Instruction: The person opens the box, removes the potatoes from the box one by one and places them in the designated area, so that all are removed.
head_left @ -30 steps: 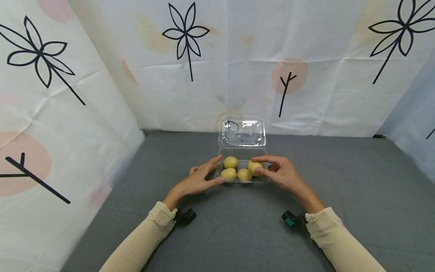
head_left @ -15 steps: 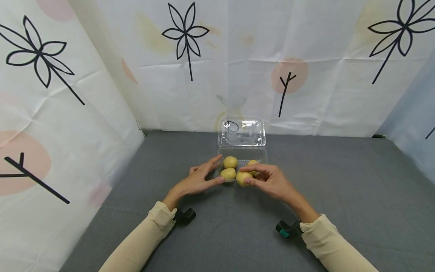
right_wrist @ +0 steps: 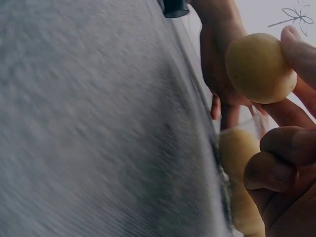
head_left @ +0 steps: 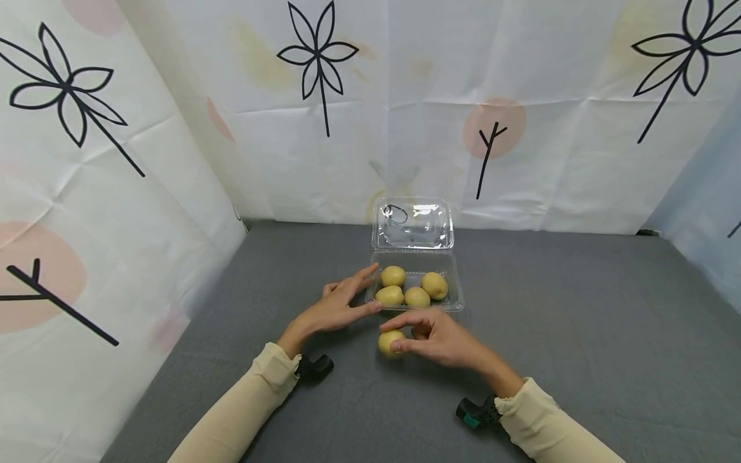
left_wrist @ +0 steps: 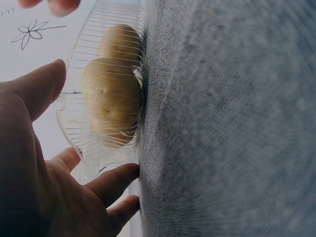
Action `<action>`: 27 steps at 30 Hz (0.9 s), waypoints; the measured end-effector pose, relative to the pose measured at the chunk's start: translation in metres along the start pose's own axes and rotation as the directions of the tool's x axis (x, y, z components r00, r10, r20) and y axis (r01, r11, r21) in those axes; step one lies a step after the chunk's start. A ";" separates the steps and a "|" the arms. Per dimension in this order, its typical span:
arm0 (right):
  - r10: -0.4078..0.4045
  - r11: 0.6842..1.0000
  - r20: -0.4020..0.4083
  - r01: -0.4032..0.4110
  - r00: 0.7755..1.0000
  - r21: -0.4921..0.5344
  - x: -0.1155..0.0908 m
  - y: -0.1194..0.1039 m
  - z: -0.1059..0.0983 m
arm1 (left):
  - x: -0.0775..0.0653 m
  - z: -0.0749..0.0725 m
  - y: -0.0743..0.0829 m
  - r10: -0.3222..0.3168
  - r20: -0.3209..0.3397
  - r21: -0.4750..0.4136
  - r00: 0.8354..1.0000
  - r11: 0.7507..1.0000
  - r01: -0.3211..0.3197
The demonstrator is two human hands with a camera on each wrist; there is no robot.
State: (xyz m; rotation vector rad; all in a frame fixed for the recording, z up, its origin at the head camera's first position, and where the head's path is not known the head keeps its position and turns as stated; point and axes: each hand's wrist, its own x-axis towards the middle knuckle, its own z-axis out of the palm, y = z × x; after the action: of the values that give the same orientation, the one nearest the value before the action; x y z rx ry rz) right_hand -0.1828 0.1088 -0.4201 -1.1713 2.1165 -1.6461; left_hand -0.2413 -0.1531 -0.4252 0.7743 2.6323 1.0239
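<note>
A small yellow potato [head_left: 391,344] is pinched between the thumb and fingers of my right hand [head_left: 442,337], in front of the clear plastic box; the right wrist view shows this potato [right_wrist: 260,68] above the cloth. Several more potatoes [head_left: 418,297] lie inside the box [head_left: 455,283], whose lid [head_left: 412,225] stands raised at the back. My left hand [head_left: 341,310] rests at the box's left side with fingers spread and extended. In the left wrist view its thumb and fingertips are right at the ribbed wall, with potatoes [left_wrist: 112,94] showing through the plastic.
A grey cloth [head_left: 579,334] covers the table. White fabric [head_left: 422,128] printed with flowers and circles hangs behind and to the left. Black wrist mounts [head_left: 479,413] sit under both sleeves.
My right hand has lifted a potato from the box's right side, carrying it left and toward me over the front rim. The left hand has stayed in place.
</note>
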 end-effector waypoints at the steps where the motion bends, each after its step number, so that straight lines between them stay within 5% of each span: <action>1: -0.003 1.000 0.012 0.002 1.000 0.015 0.000 0.000 0.002 | 0.000 0.000 0.000 0.001 0.000 -0.001 1.000 1.000 -0.001; 11: 0.014 0.997 0.114 -0.023 0.993 0.079 0.000 0.003 0.016 | 0.000 0.000 0.002 -0.001 -0.002 0.004 1.000 1.000 0.001; 19: 0.061 0.994 0.258 -0.082 0.964 0.070 -0.003 0.002 0.021 | 0.000 0.000 0.002 0.008 -0.001 -0.002 1.000 1.000 -0.008; 27: 0.024 0.993 0.278 -0.054 0.960 0.102 -0.001 0.001 0.024 | 0.000 -0.001 0.002 0.005 -0.003 -0.007 1.000 1.000 -0.005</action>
State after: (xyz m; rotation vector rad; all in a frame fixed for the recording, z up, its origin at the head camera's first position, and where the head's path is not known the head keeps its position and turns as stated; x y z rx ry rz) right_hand -0.1681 0.0924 -0.4300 -1.2358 1.8431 -1.4629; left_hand -0.2408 -0.1525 -0.4237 0.7793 2.6293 1.0356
